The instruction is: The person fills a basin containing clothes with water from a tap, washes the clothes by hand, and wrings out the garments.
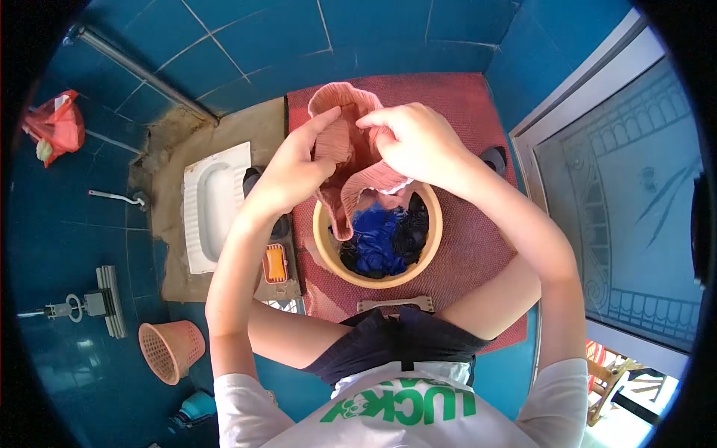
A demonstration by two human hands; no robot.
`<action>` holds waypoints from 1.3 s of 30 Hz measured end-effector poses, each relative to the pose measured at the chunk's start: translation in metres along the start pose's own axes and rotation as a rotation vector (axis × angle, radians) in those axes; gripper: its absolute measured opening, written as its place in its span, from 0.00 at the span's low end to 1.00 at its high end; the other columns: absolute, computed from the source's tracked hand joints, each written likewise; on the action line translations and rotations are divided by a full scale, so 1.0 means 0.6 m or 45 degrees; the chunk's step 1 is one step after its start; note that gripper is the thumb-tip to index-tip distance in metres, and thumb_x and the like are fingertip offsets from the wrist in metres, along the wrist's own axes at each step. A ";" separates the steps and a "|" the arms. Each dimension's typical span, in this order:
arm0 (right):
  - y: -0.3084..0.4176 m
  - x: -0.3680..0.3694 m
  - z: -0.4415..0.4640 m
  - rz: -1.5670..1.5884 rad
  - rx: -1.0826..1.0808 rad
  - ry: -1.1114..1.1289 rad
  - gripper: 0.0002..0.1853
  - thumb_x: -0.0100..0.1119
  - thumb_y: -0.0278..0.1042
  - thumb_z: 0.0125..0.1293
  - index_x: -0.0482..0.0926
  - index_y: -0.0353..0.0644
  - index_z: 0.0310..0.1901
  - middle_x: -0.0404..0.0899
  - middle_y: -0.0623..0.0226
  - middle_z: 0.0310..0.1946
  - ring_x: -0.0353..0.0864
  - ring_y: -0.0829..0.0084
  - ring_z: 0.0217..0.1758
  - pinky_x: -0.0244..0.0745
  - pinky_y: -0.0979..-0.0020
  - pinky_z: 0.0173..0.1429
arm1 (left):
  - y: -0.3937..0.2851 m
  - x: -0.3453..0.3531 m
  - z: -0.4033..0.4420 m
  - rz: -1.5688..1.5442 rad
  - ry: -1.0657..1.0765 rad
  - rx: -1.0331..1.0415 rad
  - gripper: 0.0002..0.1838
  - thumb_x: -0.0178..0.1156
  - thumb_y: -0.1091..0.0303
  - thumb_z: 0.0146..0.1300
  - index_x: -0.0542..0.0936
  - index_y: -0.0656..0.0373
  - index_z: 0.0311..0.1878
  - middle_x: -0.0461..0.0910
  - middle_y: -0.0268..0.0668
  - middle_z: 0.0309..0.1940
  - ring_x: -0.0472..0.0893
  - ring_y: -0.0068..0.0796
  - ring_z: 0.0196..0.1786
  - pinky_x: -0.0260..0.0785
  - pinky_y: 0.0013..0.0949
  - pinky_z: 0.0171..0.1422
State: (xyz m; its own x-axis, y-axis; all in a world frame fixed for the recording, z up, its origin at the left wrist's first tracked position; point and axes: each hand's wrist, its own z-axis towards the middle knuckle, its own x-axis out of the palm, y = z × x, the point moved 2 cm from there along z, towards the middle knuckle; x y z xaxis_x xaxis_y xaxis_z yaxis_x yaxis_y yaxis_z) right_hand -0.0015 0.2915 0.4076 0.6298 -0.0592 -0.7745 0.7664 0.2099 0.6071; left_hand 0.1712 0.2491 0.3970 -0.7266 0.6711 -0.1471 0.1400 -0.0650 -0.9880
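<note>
A pink ribbed garment [347,198] is held up above a yellow basin [323,250]. My left hand [291,168] grips its left side, thumb and fingers closed on the cloth. On the right side of the opening, my right hand [407,142] pinches the same garment. Its lower part hangs down to the basin's rim and into it. Inside the basin lie a blue cloth [377,239] and dark cloths [411,233], bunched together.
A squat toilet [216,209] and a soap dish with orange soap [275,263] are at the left. Farther left stands a pink basket [172,351]. A red mat [463,246] lies under the basin. A door [627,187] is at the right.
</note>
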 end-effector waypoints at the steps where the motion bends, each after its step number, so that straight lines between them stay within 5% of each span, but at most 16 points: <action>1: -0.004 0.005 -0.001 -0.002 0.004 0.001 0.15 0.49 0.28 0.56 0.79 0.39 0.44 0.77 0.56 0.21 0.77 0.65 0.22 0.70 0.66 0.31 | 0.011 0.000 0.002 -0.004 0.003 0.000 0.35 0.45 0.86 0.47 0.58 0.69 0.64 0.73 0.41 0.49 0.72 0.25 0.51 0.62 0.24 0.57; 3: -0.017 0.022 -0.006 0.007 0.101 0.087 0.15 0.49 0.30 0.54 0.80 0.41 0.42 0.80 0.53 0.30 0.81 0.57 0.34 0.75 0.60 0.43 | 0.048 -0.003 0.007 0.094 0.019 -0.031 0.37 0.41 0.89 0.45 0.58 0.67 0.65 0.70 0.42 0.56 0.70 0.26 0.58 0.59 0.27 0.62; 7: -0.102 0.103 -0.025 -0.167 0.122 0.284 0.14 0.48 0.30 0.56 0.79 0.39 0.43 0.78 0.51 0.43 0.81 0.59 0.39 0.76 0.60 0.44 | 0.153 -0.005 0.016 -0.119 -0.028 -0.263 0.35 0.43 0.89 0.46 0.61 0.66 0.63 0.72 0.39 0.53 0.72 0.25 0.55 0.63 0.27 0.58; 11: -0.235 0.209 -0.059 -0.462 0.295 0.591 0.14 0.48 0.27 0.55 0.77 0.35 0.42 0.65 0.50 0.59 0.80 0.58 0.41 0.75 0.61 0.44 | 0.360 -0.042 0.024 0.367 -0.116 -0.120 0.21 0.54 0.79 0.52 0.74 0.63 0.53 0.80 0.39 0.38 0.80 0.30 0.40 0.71 0.32 0.48; 13: -0.282 0.255 -0.088 -0.592 0.254 0.666 0.17 0.48 0.27 0.54 0.76 0.33 0.46 0.66 0.50 0.58 0.80 0.59 0.41 0.75 0.61 0.45 | 0.395 -0.029 0.002 1.213 0.005 -0.107 0.17 0.59 0.71 0.49 0.79 0.58 0.45 0.81 0.43 0.32 0.82 0.39 0.37 0.72 0.39 0.46; 15: -0.342 0.321 -0.116 -0.582 0.256 0.689 0.18 0.47 0.27 0.55 0.75 0.33 0.48 0.63 0.51 0.60 0.80 0.60 0.42 0.75 0.62 0.43 | 0.422 -0.003 -0.007 1.576 0.160 -0.375 0.16 0.60 0.65 0.47 0.79 0.54 0.42 0.79 0.44 0.35 0.81 0.42 0.37 0.72 0.44 0.45; 18: -0.401 0.421 -0.151 -0.899 0.237 0.613 0.17 0.45 0.30 0.59 0.76 0.36 0.48 0.70 0.54 0.53 0.80 0.64 0.40 0.75 0.65 0.39 | 0.507 0.034 -0.003 1.619 0.199 -0.354 0.16 0.58 0.65 0.49 0.76 0.55 0.44 0.76 0.42 0.41 0.80 0.39 0.39 0.73 0.41 0.44; 23: -0.402 0.501 -0.122 -0.875 0.468 0.608 0.12 0.45 0.31 0.61 0.79 0.39 0.40 0.74 0.55 0.44 0.79 0.65 0.36 0.74 0.63 0.36 | 0.630 0.103 0.039 1.587 0.134 -0.522 0.20 0.53 0.67 0.54 0.69 0.57 0.52 0.68 0.45 0.52 0.76 0.41 0.47 0.74 0.38 0.39; 25: -0.434 0.550 -0.104 -0.854 0.604 0.492 0.12 0.47 0.33 0.59 0.79 0.41 0.38 0.75 0.56 0.39 0.79 0.64 0.37 0.75 0.63 0.36 | 0.682 0.131 0.050 1.902 -0.105 -0.512 0.19 0.48 0.66 0.58 0.68 0.57 0.53 0.67 0.45 0.52 0.75 0.42 0.45 0.73 0.37 0.38; 26: -0.441 0.561 -0.090 -0.886 0.605 0.592 0.11 0.49 0.33 0.57 0.80 0.42 0.37 0.77 0.58 0.37 0.79 0.64 0.39 0.75 0.62 0.36 | 0.695 0.144 0.060 1.954 -0.010 -0.661 0.19 0.46 0.64 0.60 0.67 0.57 0.55 0.65 0.45 0.53 0.74 0.43 0.42 0.73 0.36 0.38; 29: -0.454 0.580 -0.056 -0.803 0.543 0.889 0.12 0.51 0.34 0.55 0.80 0.43 0.39 0.79 0.58 0.39 0.79 0.64 0.42 0.74 0.61 0.41 | 0.748 0.145 0.071 1.849 -0.065 -0.589 0.20 0.47 0.63 0.60 0.67 0.55 0.56 0.65 0.46 0.54 0.74 0.44 0.43 0.73 0.39 0.39; 30: -0.543 0.718 -0.104 -0.733 0.552 0.700 0.18 0.47 0.39 0.60 0.77 0.42 0.48 0.76 0.58 0.47 0.74 0.60 0.51 0.68 0.47 0.51 | 0.745 0.141 0.080 1.822 0.065 -0.698 0.21 0.47 0.62 0.59 0.66 0.55 0.57 0.65 0.44 0.54 0.73 0.46 0.46 0.72 0.44 0.41; 33: -0.493 0.648 -0.061 -0.780 0.439 0.886 0.16 0.51 0.36 0.55 0.80 0.42 0.43 0.79 0.58 0.43 0.77 0.63 0.47 0.71 0.59 0.50 | 0.773 0.144 0.077 1.742 0.014 -0.623 0.23 0.47 0.61 0.59 0.66 0.55 0.58 0.65 0.42 0.55 0.72 0.48 0.50 0.70 0.48 0.46; 35: -0.489 0.636 -0.040 -0.431 0.683 0.838 0.16 0.50 0.36 0.55 0.79 0.42 0.43 0.79 0.57 0.42 0.77 0.63 0.49 0.71 0.60 0.49 | 0.730 0.142 0.098 1.757 0.179 -0.909 0.23 0.48 0.61 0.59 0.67 0.53 0.58 0.66 0.40 0.55 0.72 0.45 0.51 0.68 0.47 0.51; 37: -0.504 0.643 -0.046 -0.448 0.989 0.695 0.14 0.51 0.35 0.55 0.80 0.43 0.41 0.79 0.57 0.43 0.77 0.65 0.48 0.72 0.61 0.49 | 0.769 0.150 0.096 1.860 0.109 -0.559 0.21 0.48 0.61 0.59 0.69 0.51 0.57 0.68 0.41 0.52 0.73 0.41 0.50 0.67 0.47 0.52; 39: -0.518 0.664 -0.054 -0.490 0.916 0.767 0.13 0.51 0.35 0.55 0.81 0.43 0.39 0.78 0.57 0.44 0.78 0.66 0.48 0.72 0.62 0.48 | 0.790 0.159 0.095 1.782 0.088 -0.675 0.20 0.48 0.62 0.59 0.70 0.52 0.56 0.69 0.41 0.51 0.73 0.40 0.50 0.67 0.46 0.50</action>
State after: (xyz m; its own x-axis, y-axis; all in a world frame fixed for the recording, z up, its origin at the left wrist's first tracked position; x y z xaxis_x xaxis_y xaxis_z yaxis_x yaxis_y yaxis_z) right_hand 0.0075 0.2343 -0.0954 0.3078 0.5451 -0.7798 0.9233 -0.3690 0.1064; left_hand 0.1299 0.2400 -0.0882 0.2283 0.3279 -0.9167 0.9090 -0.4091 0.0801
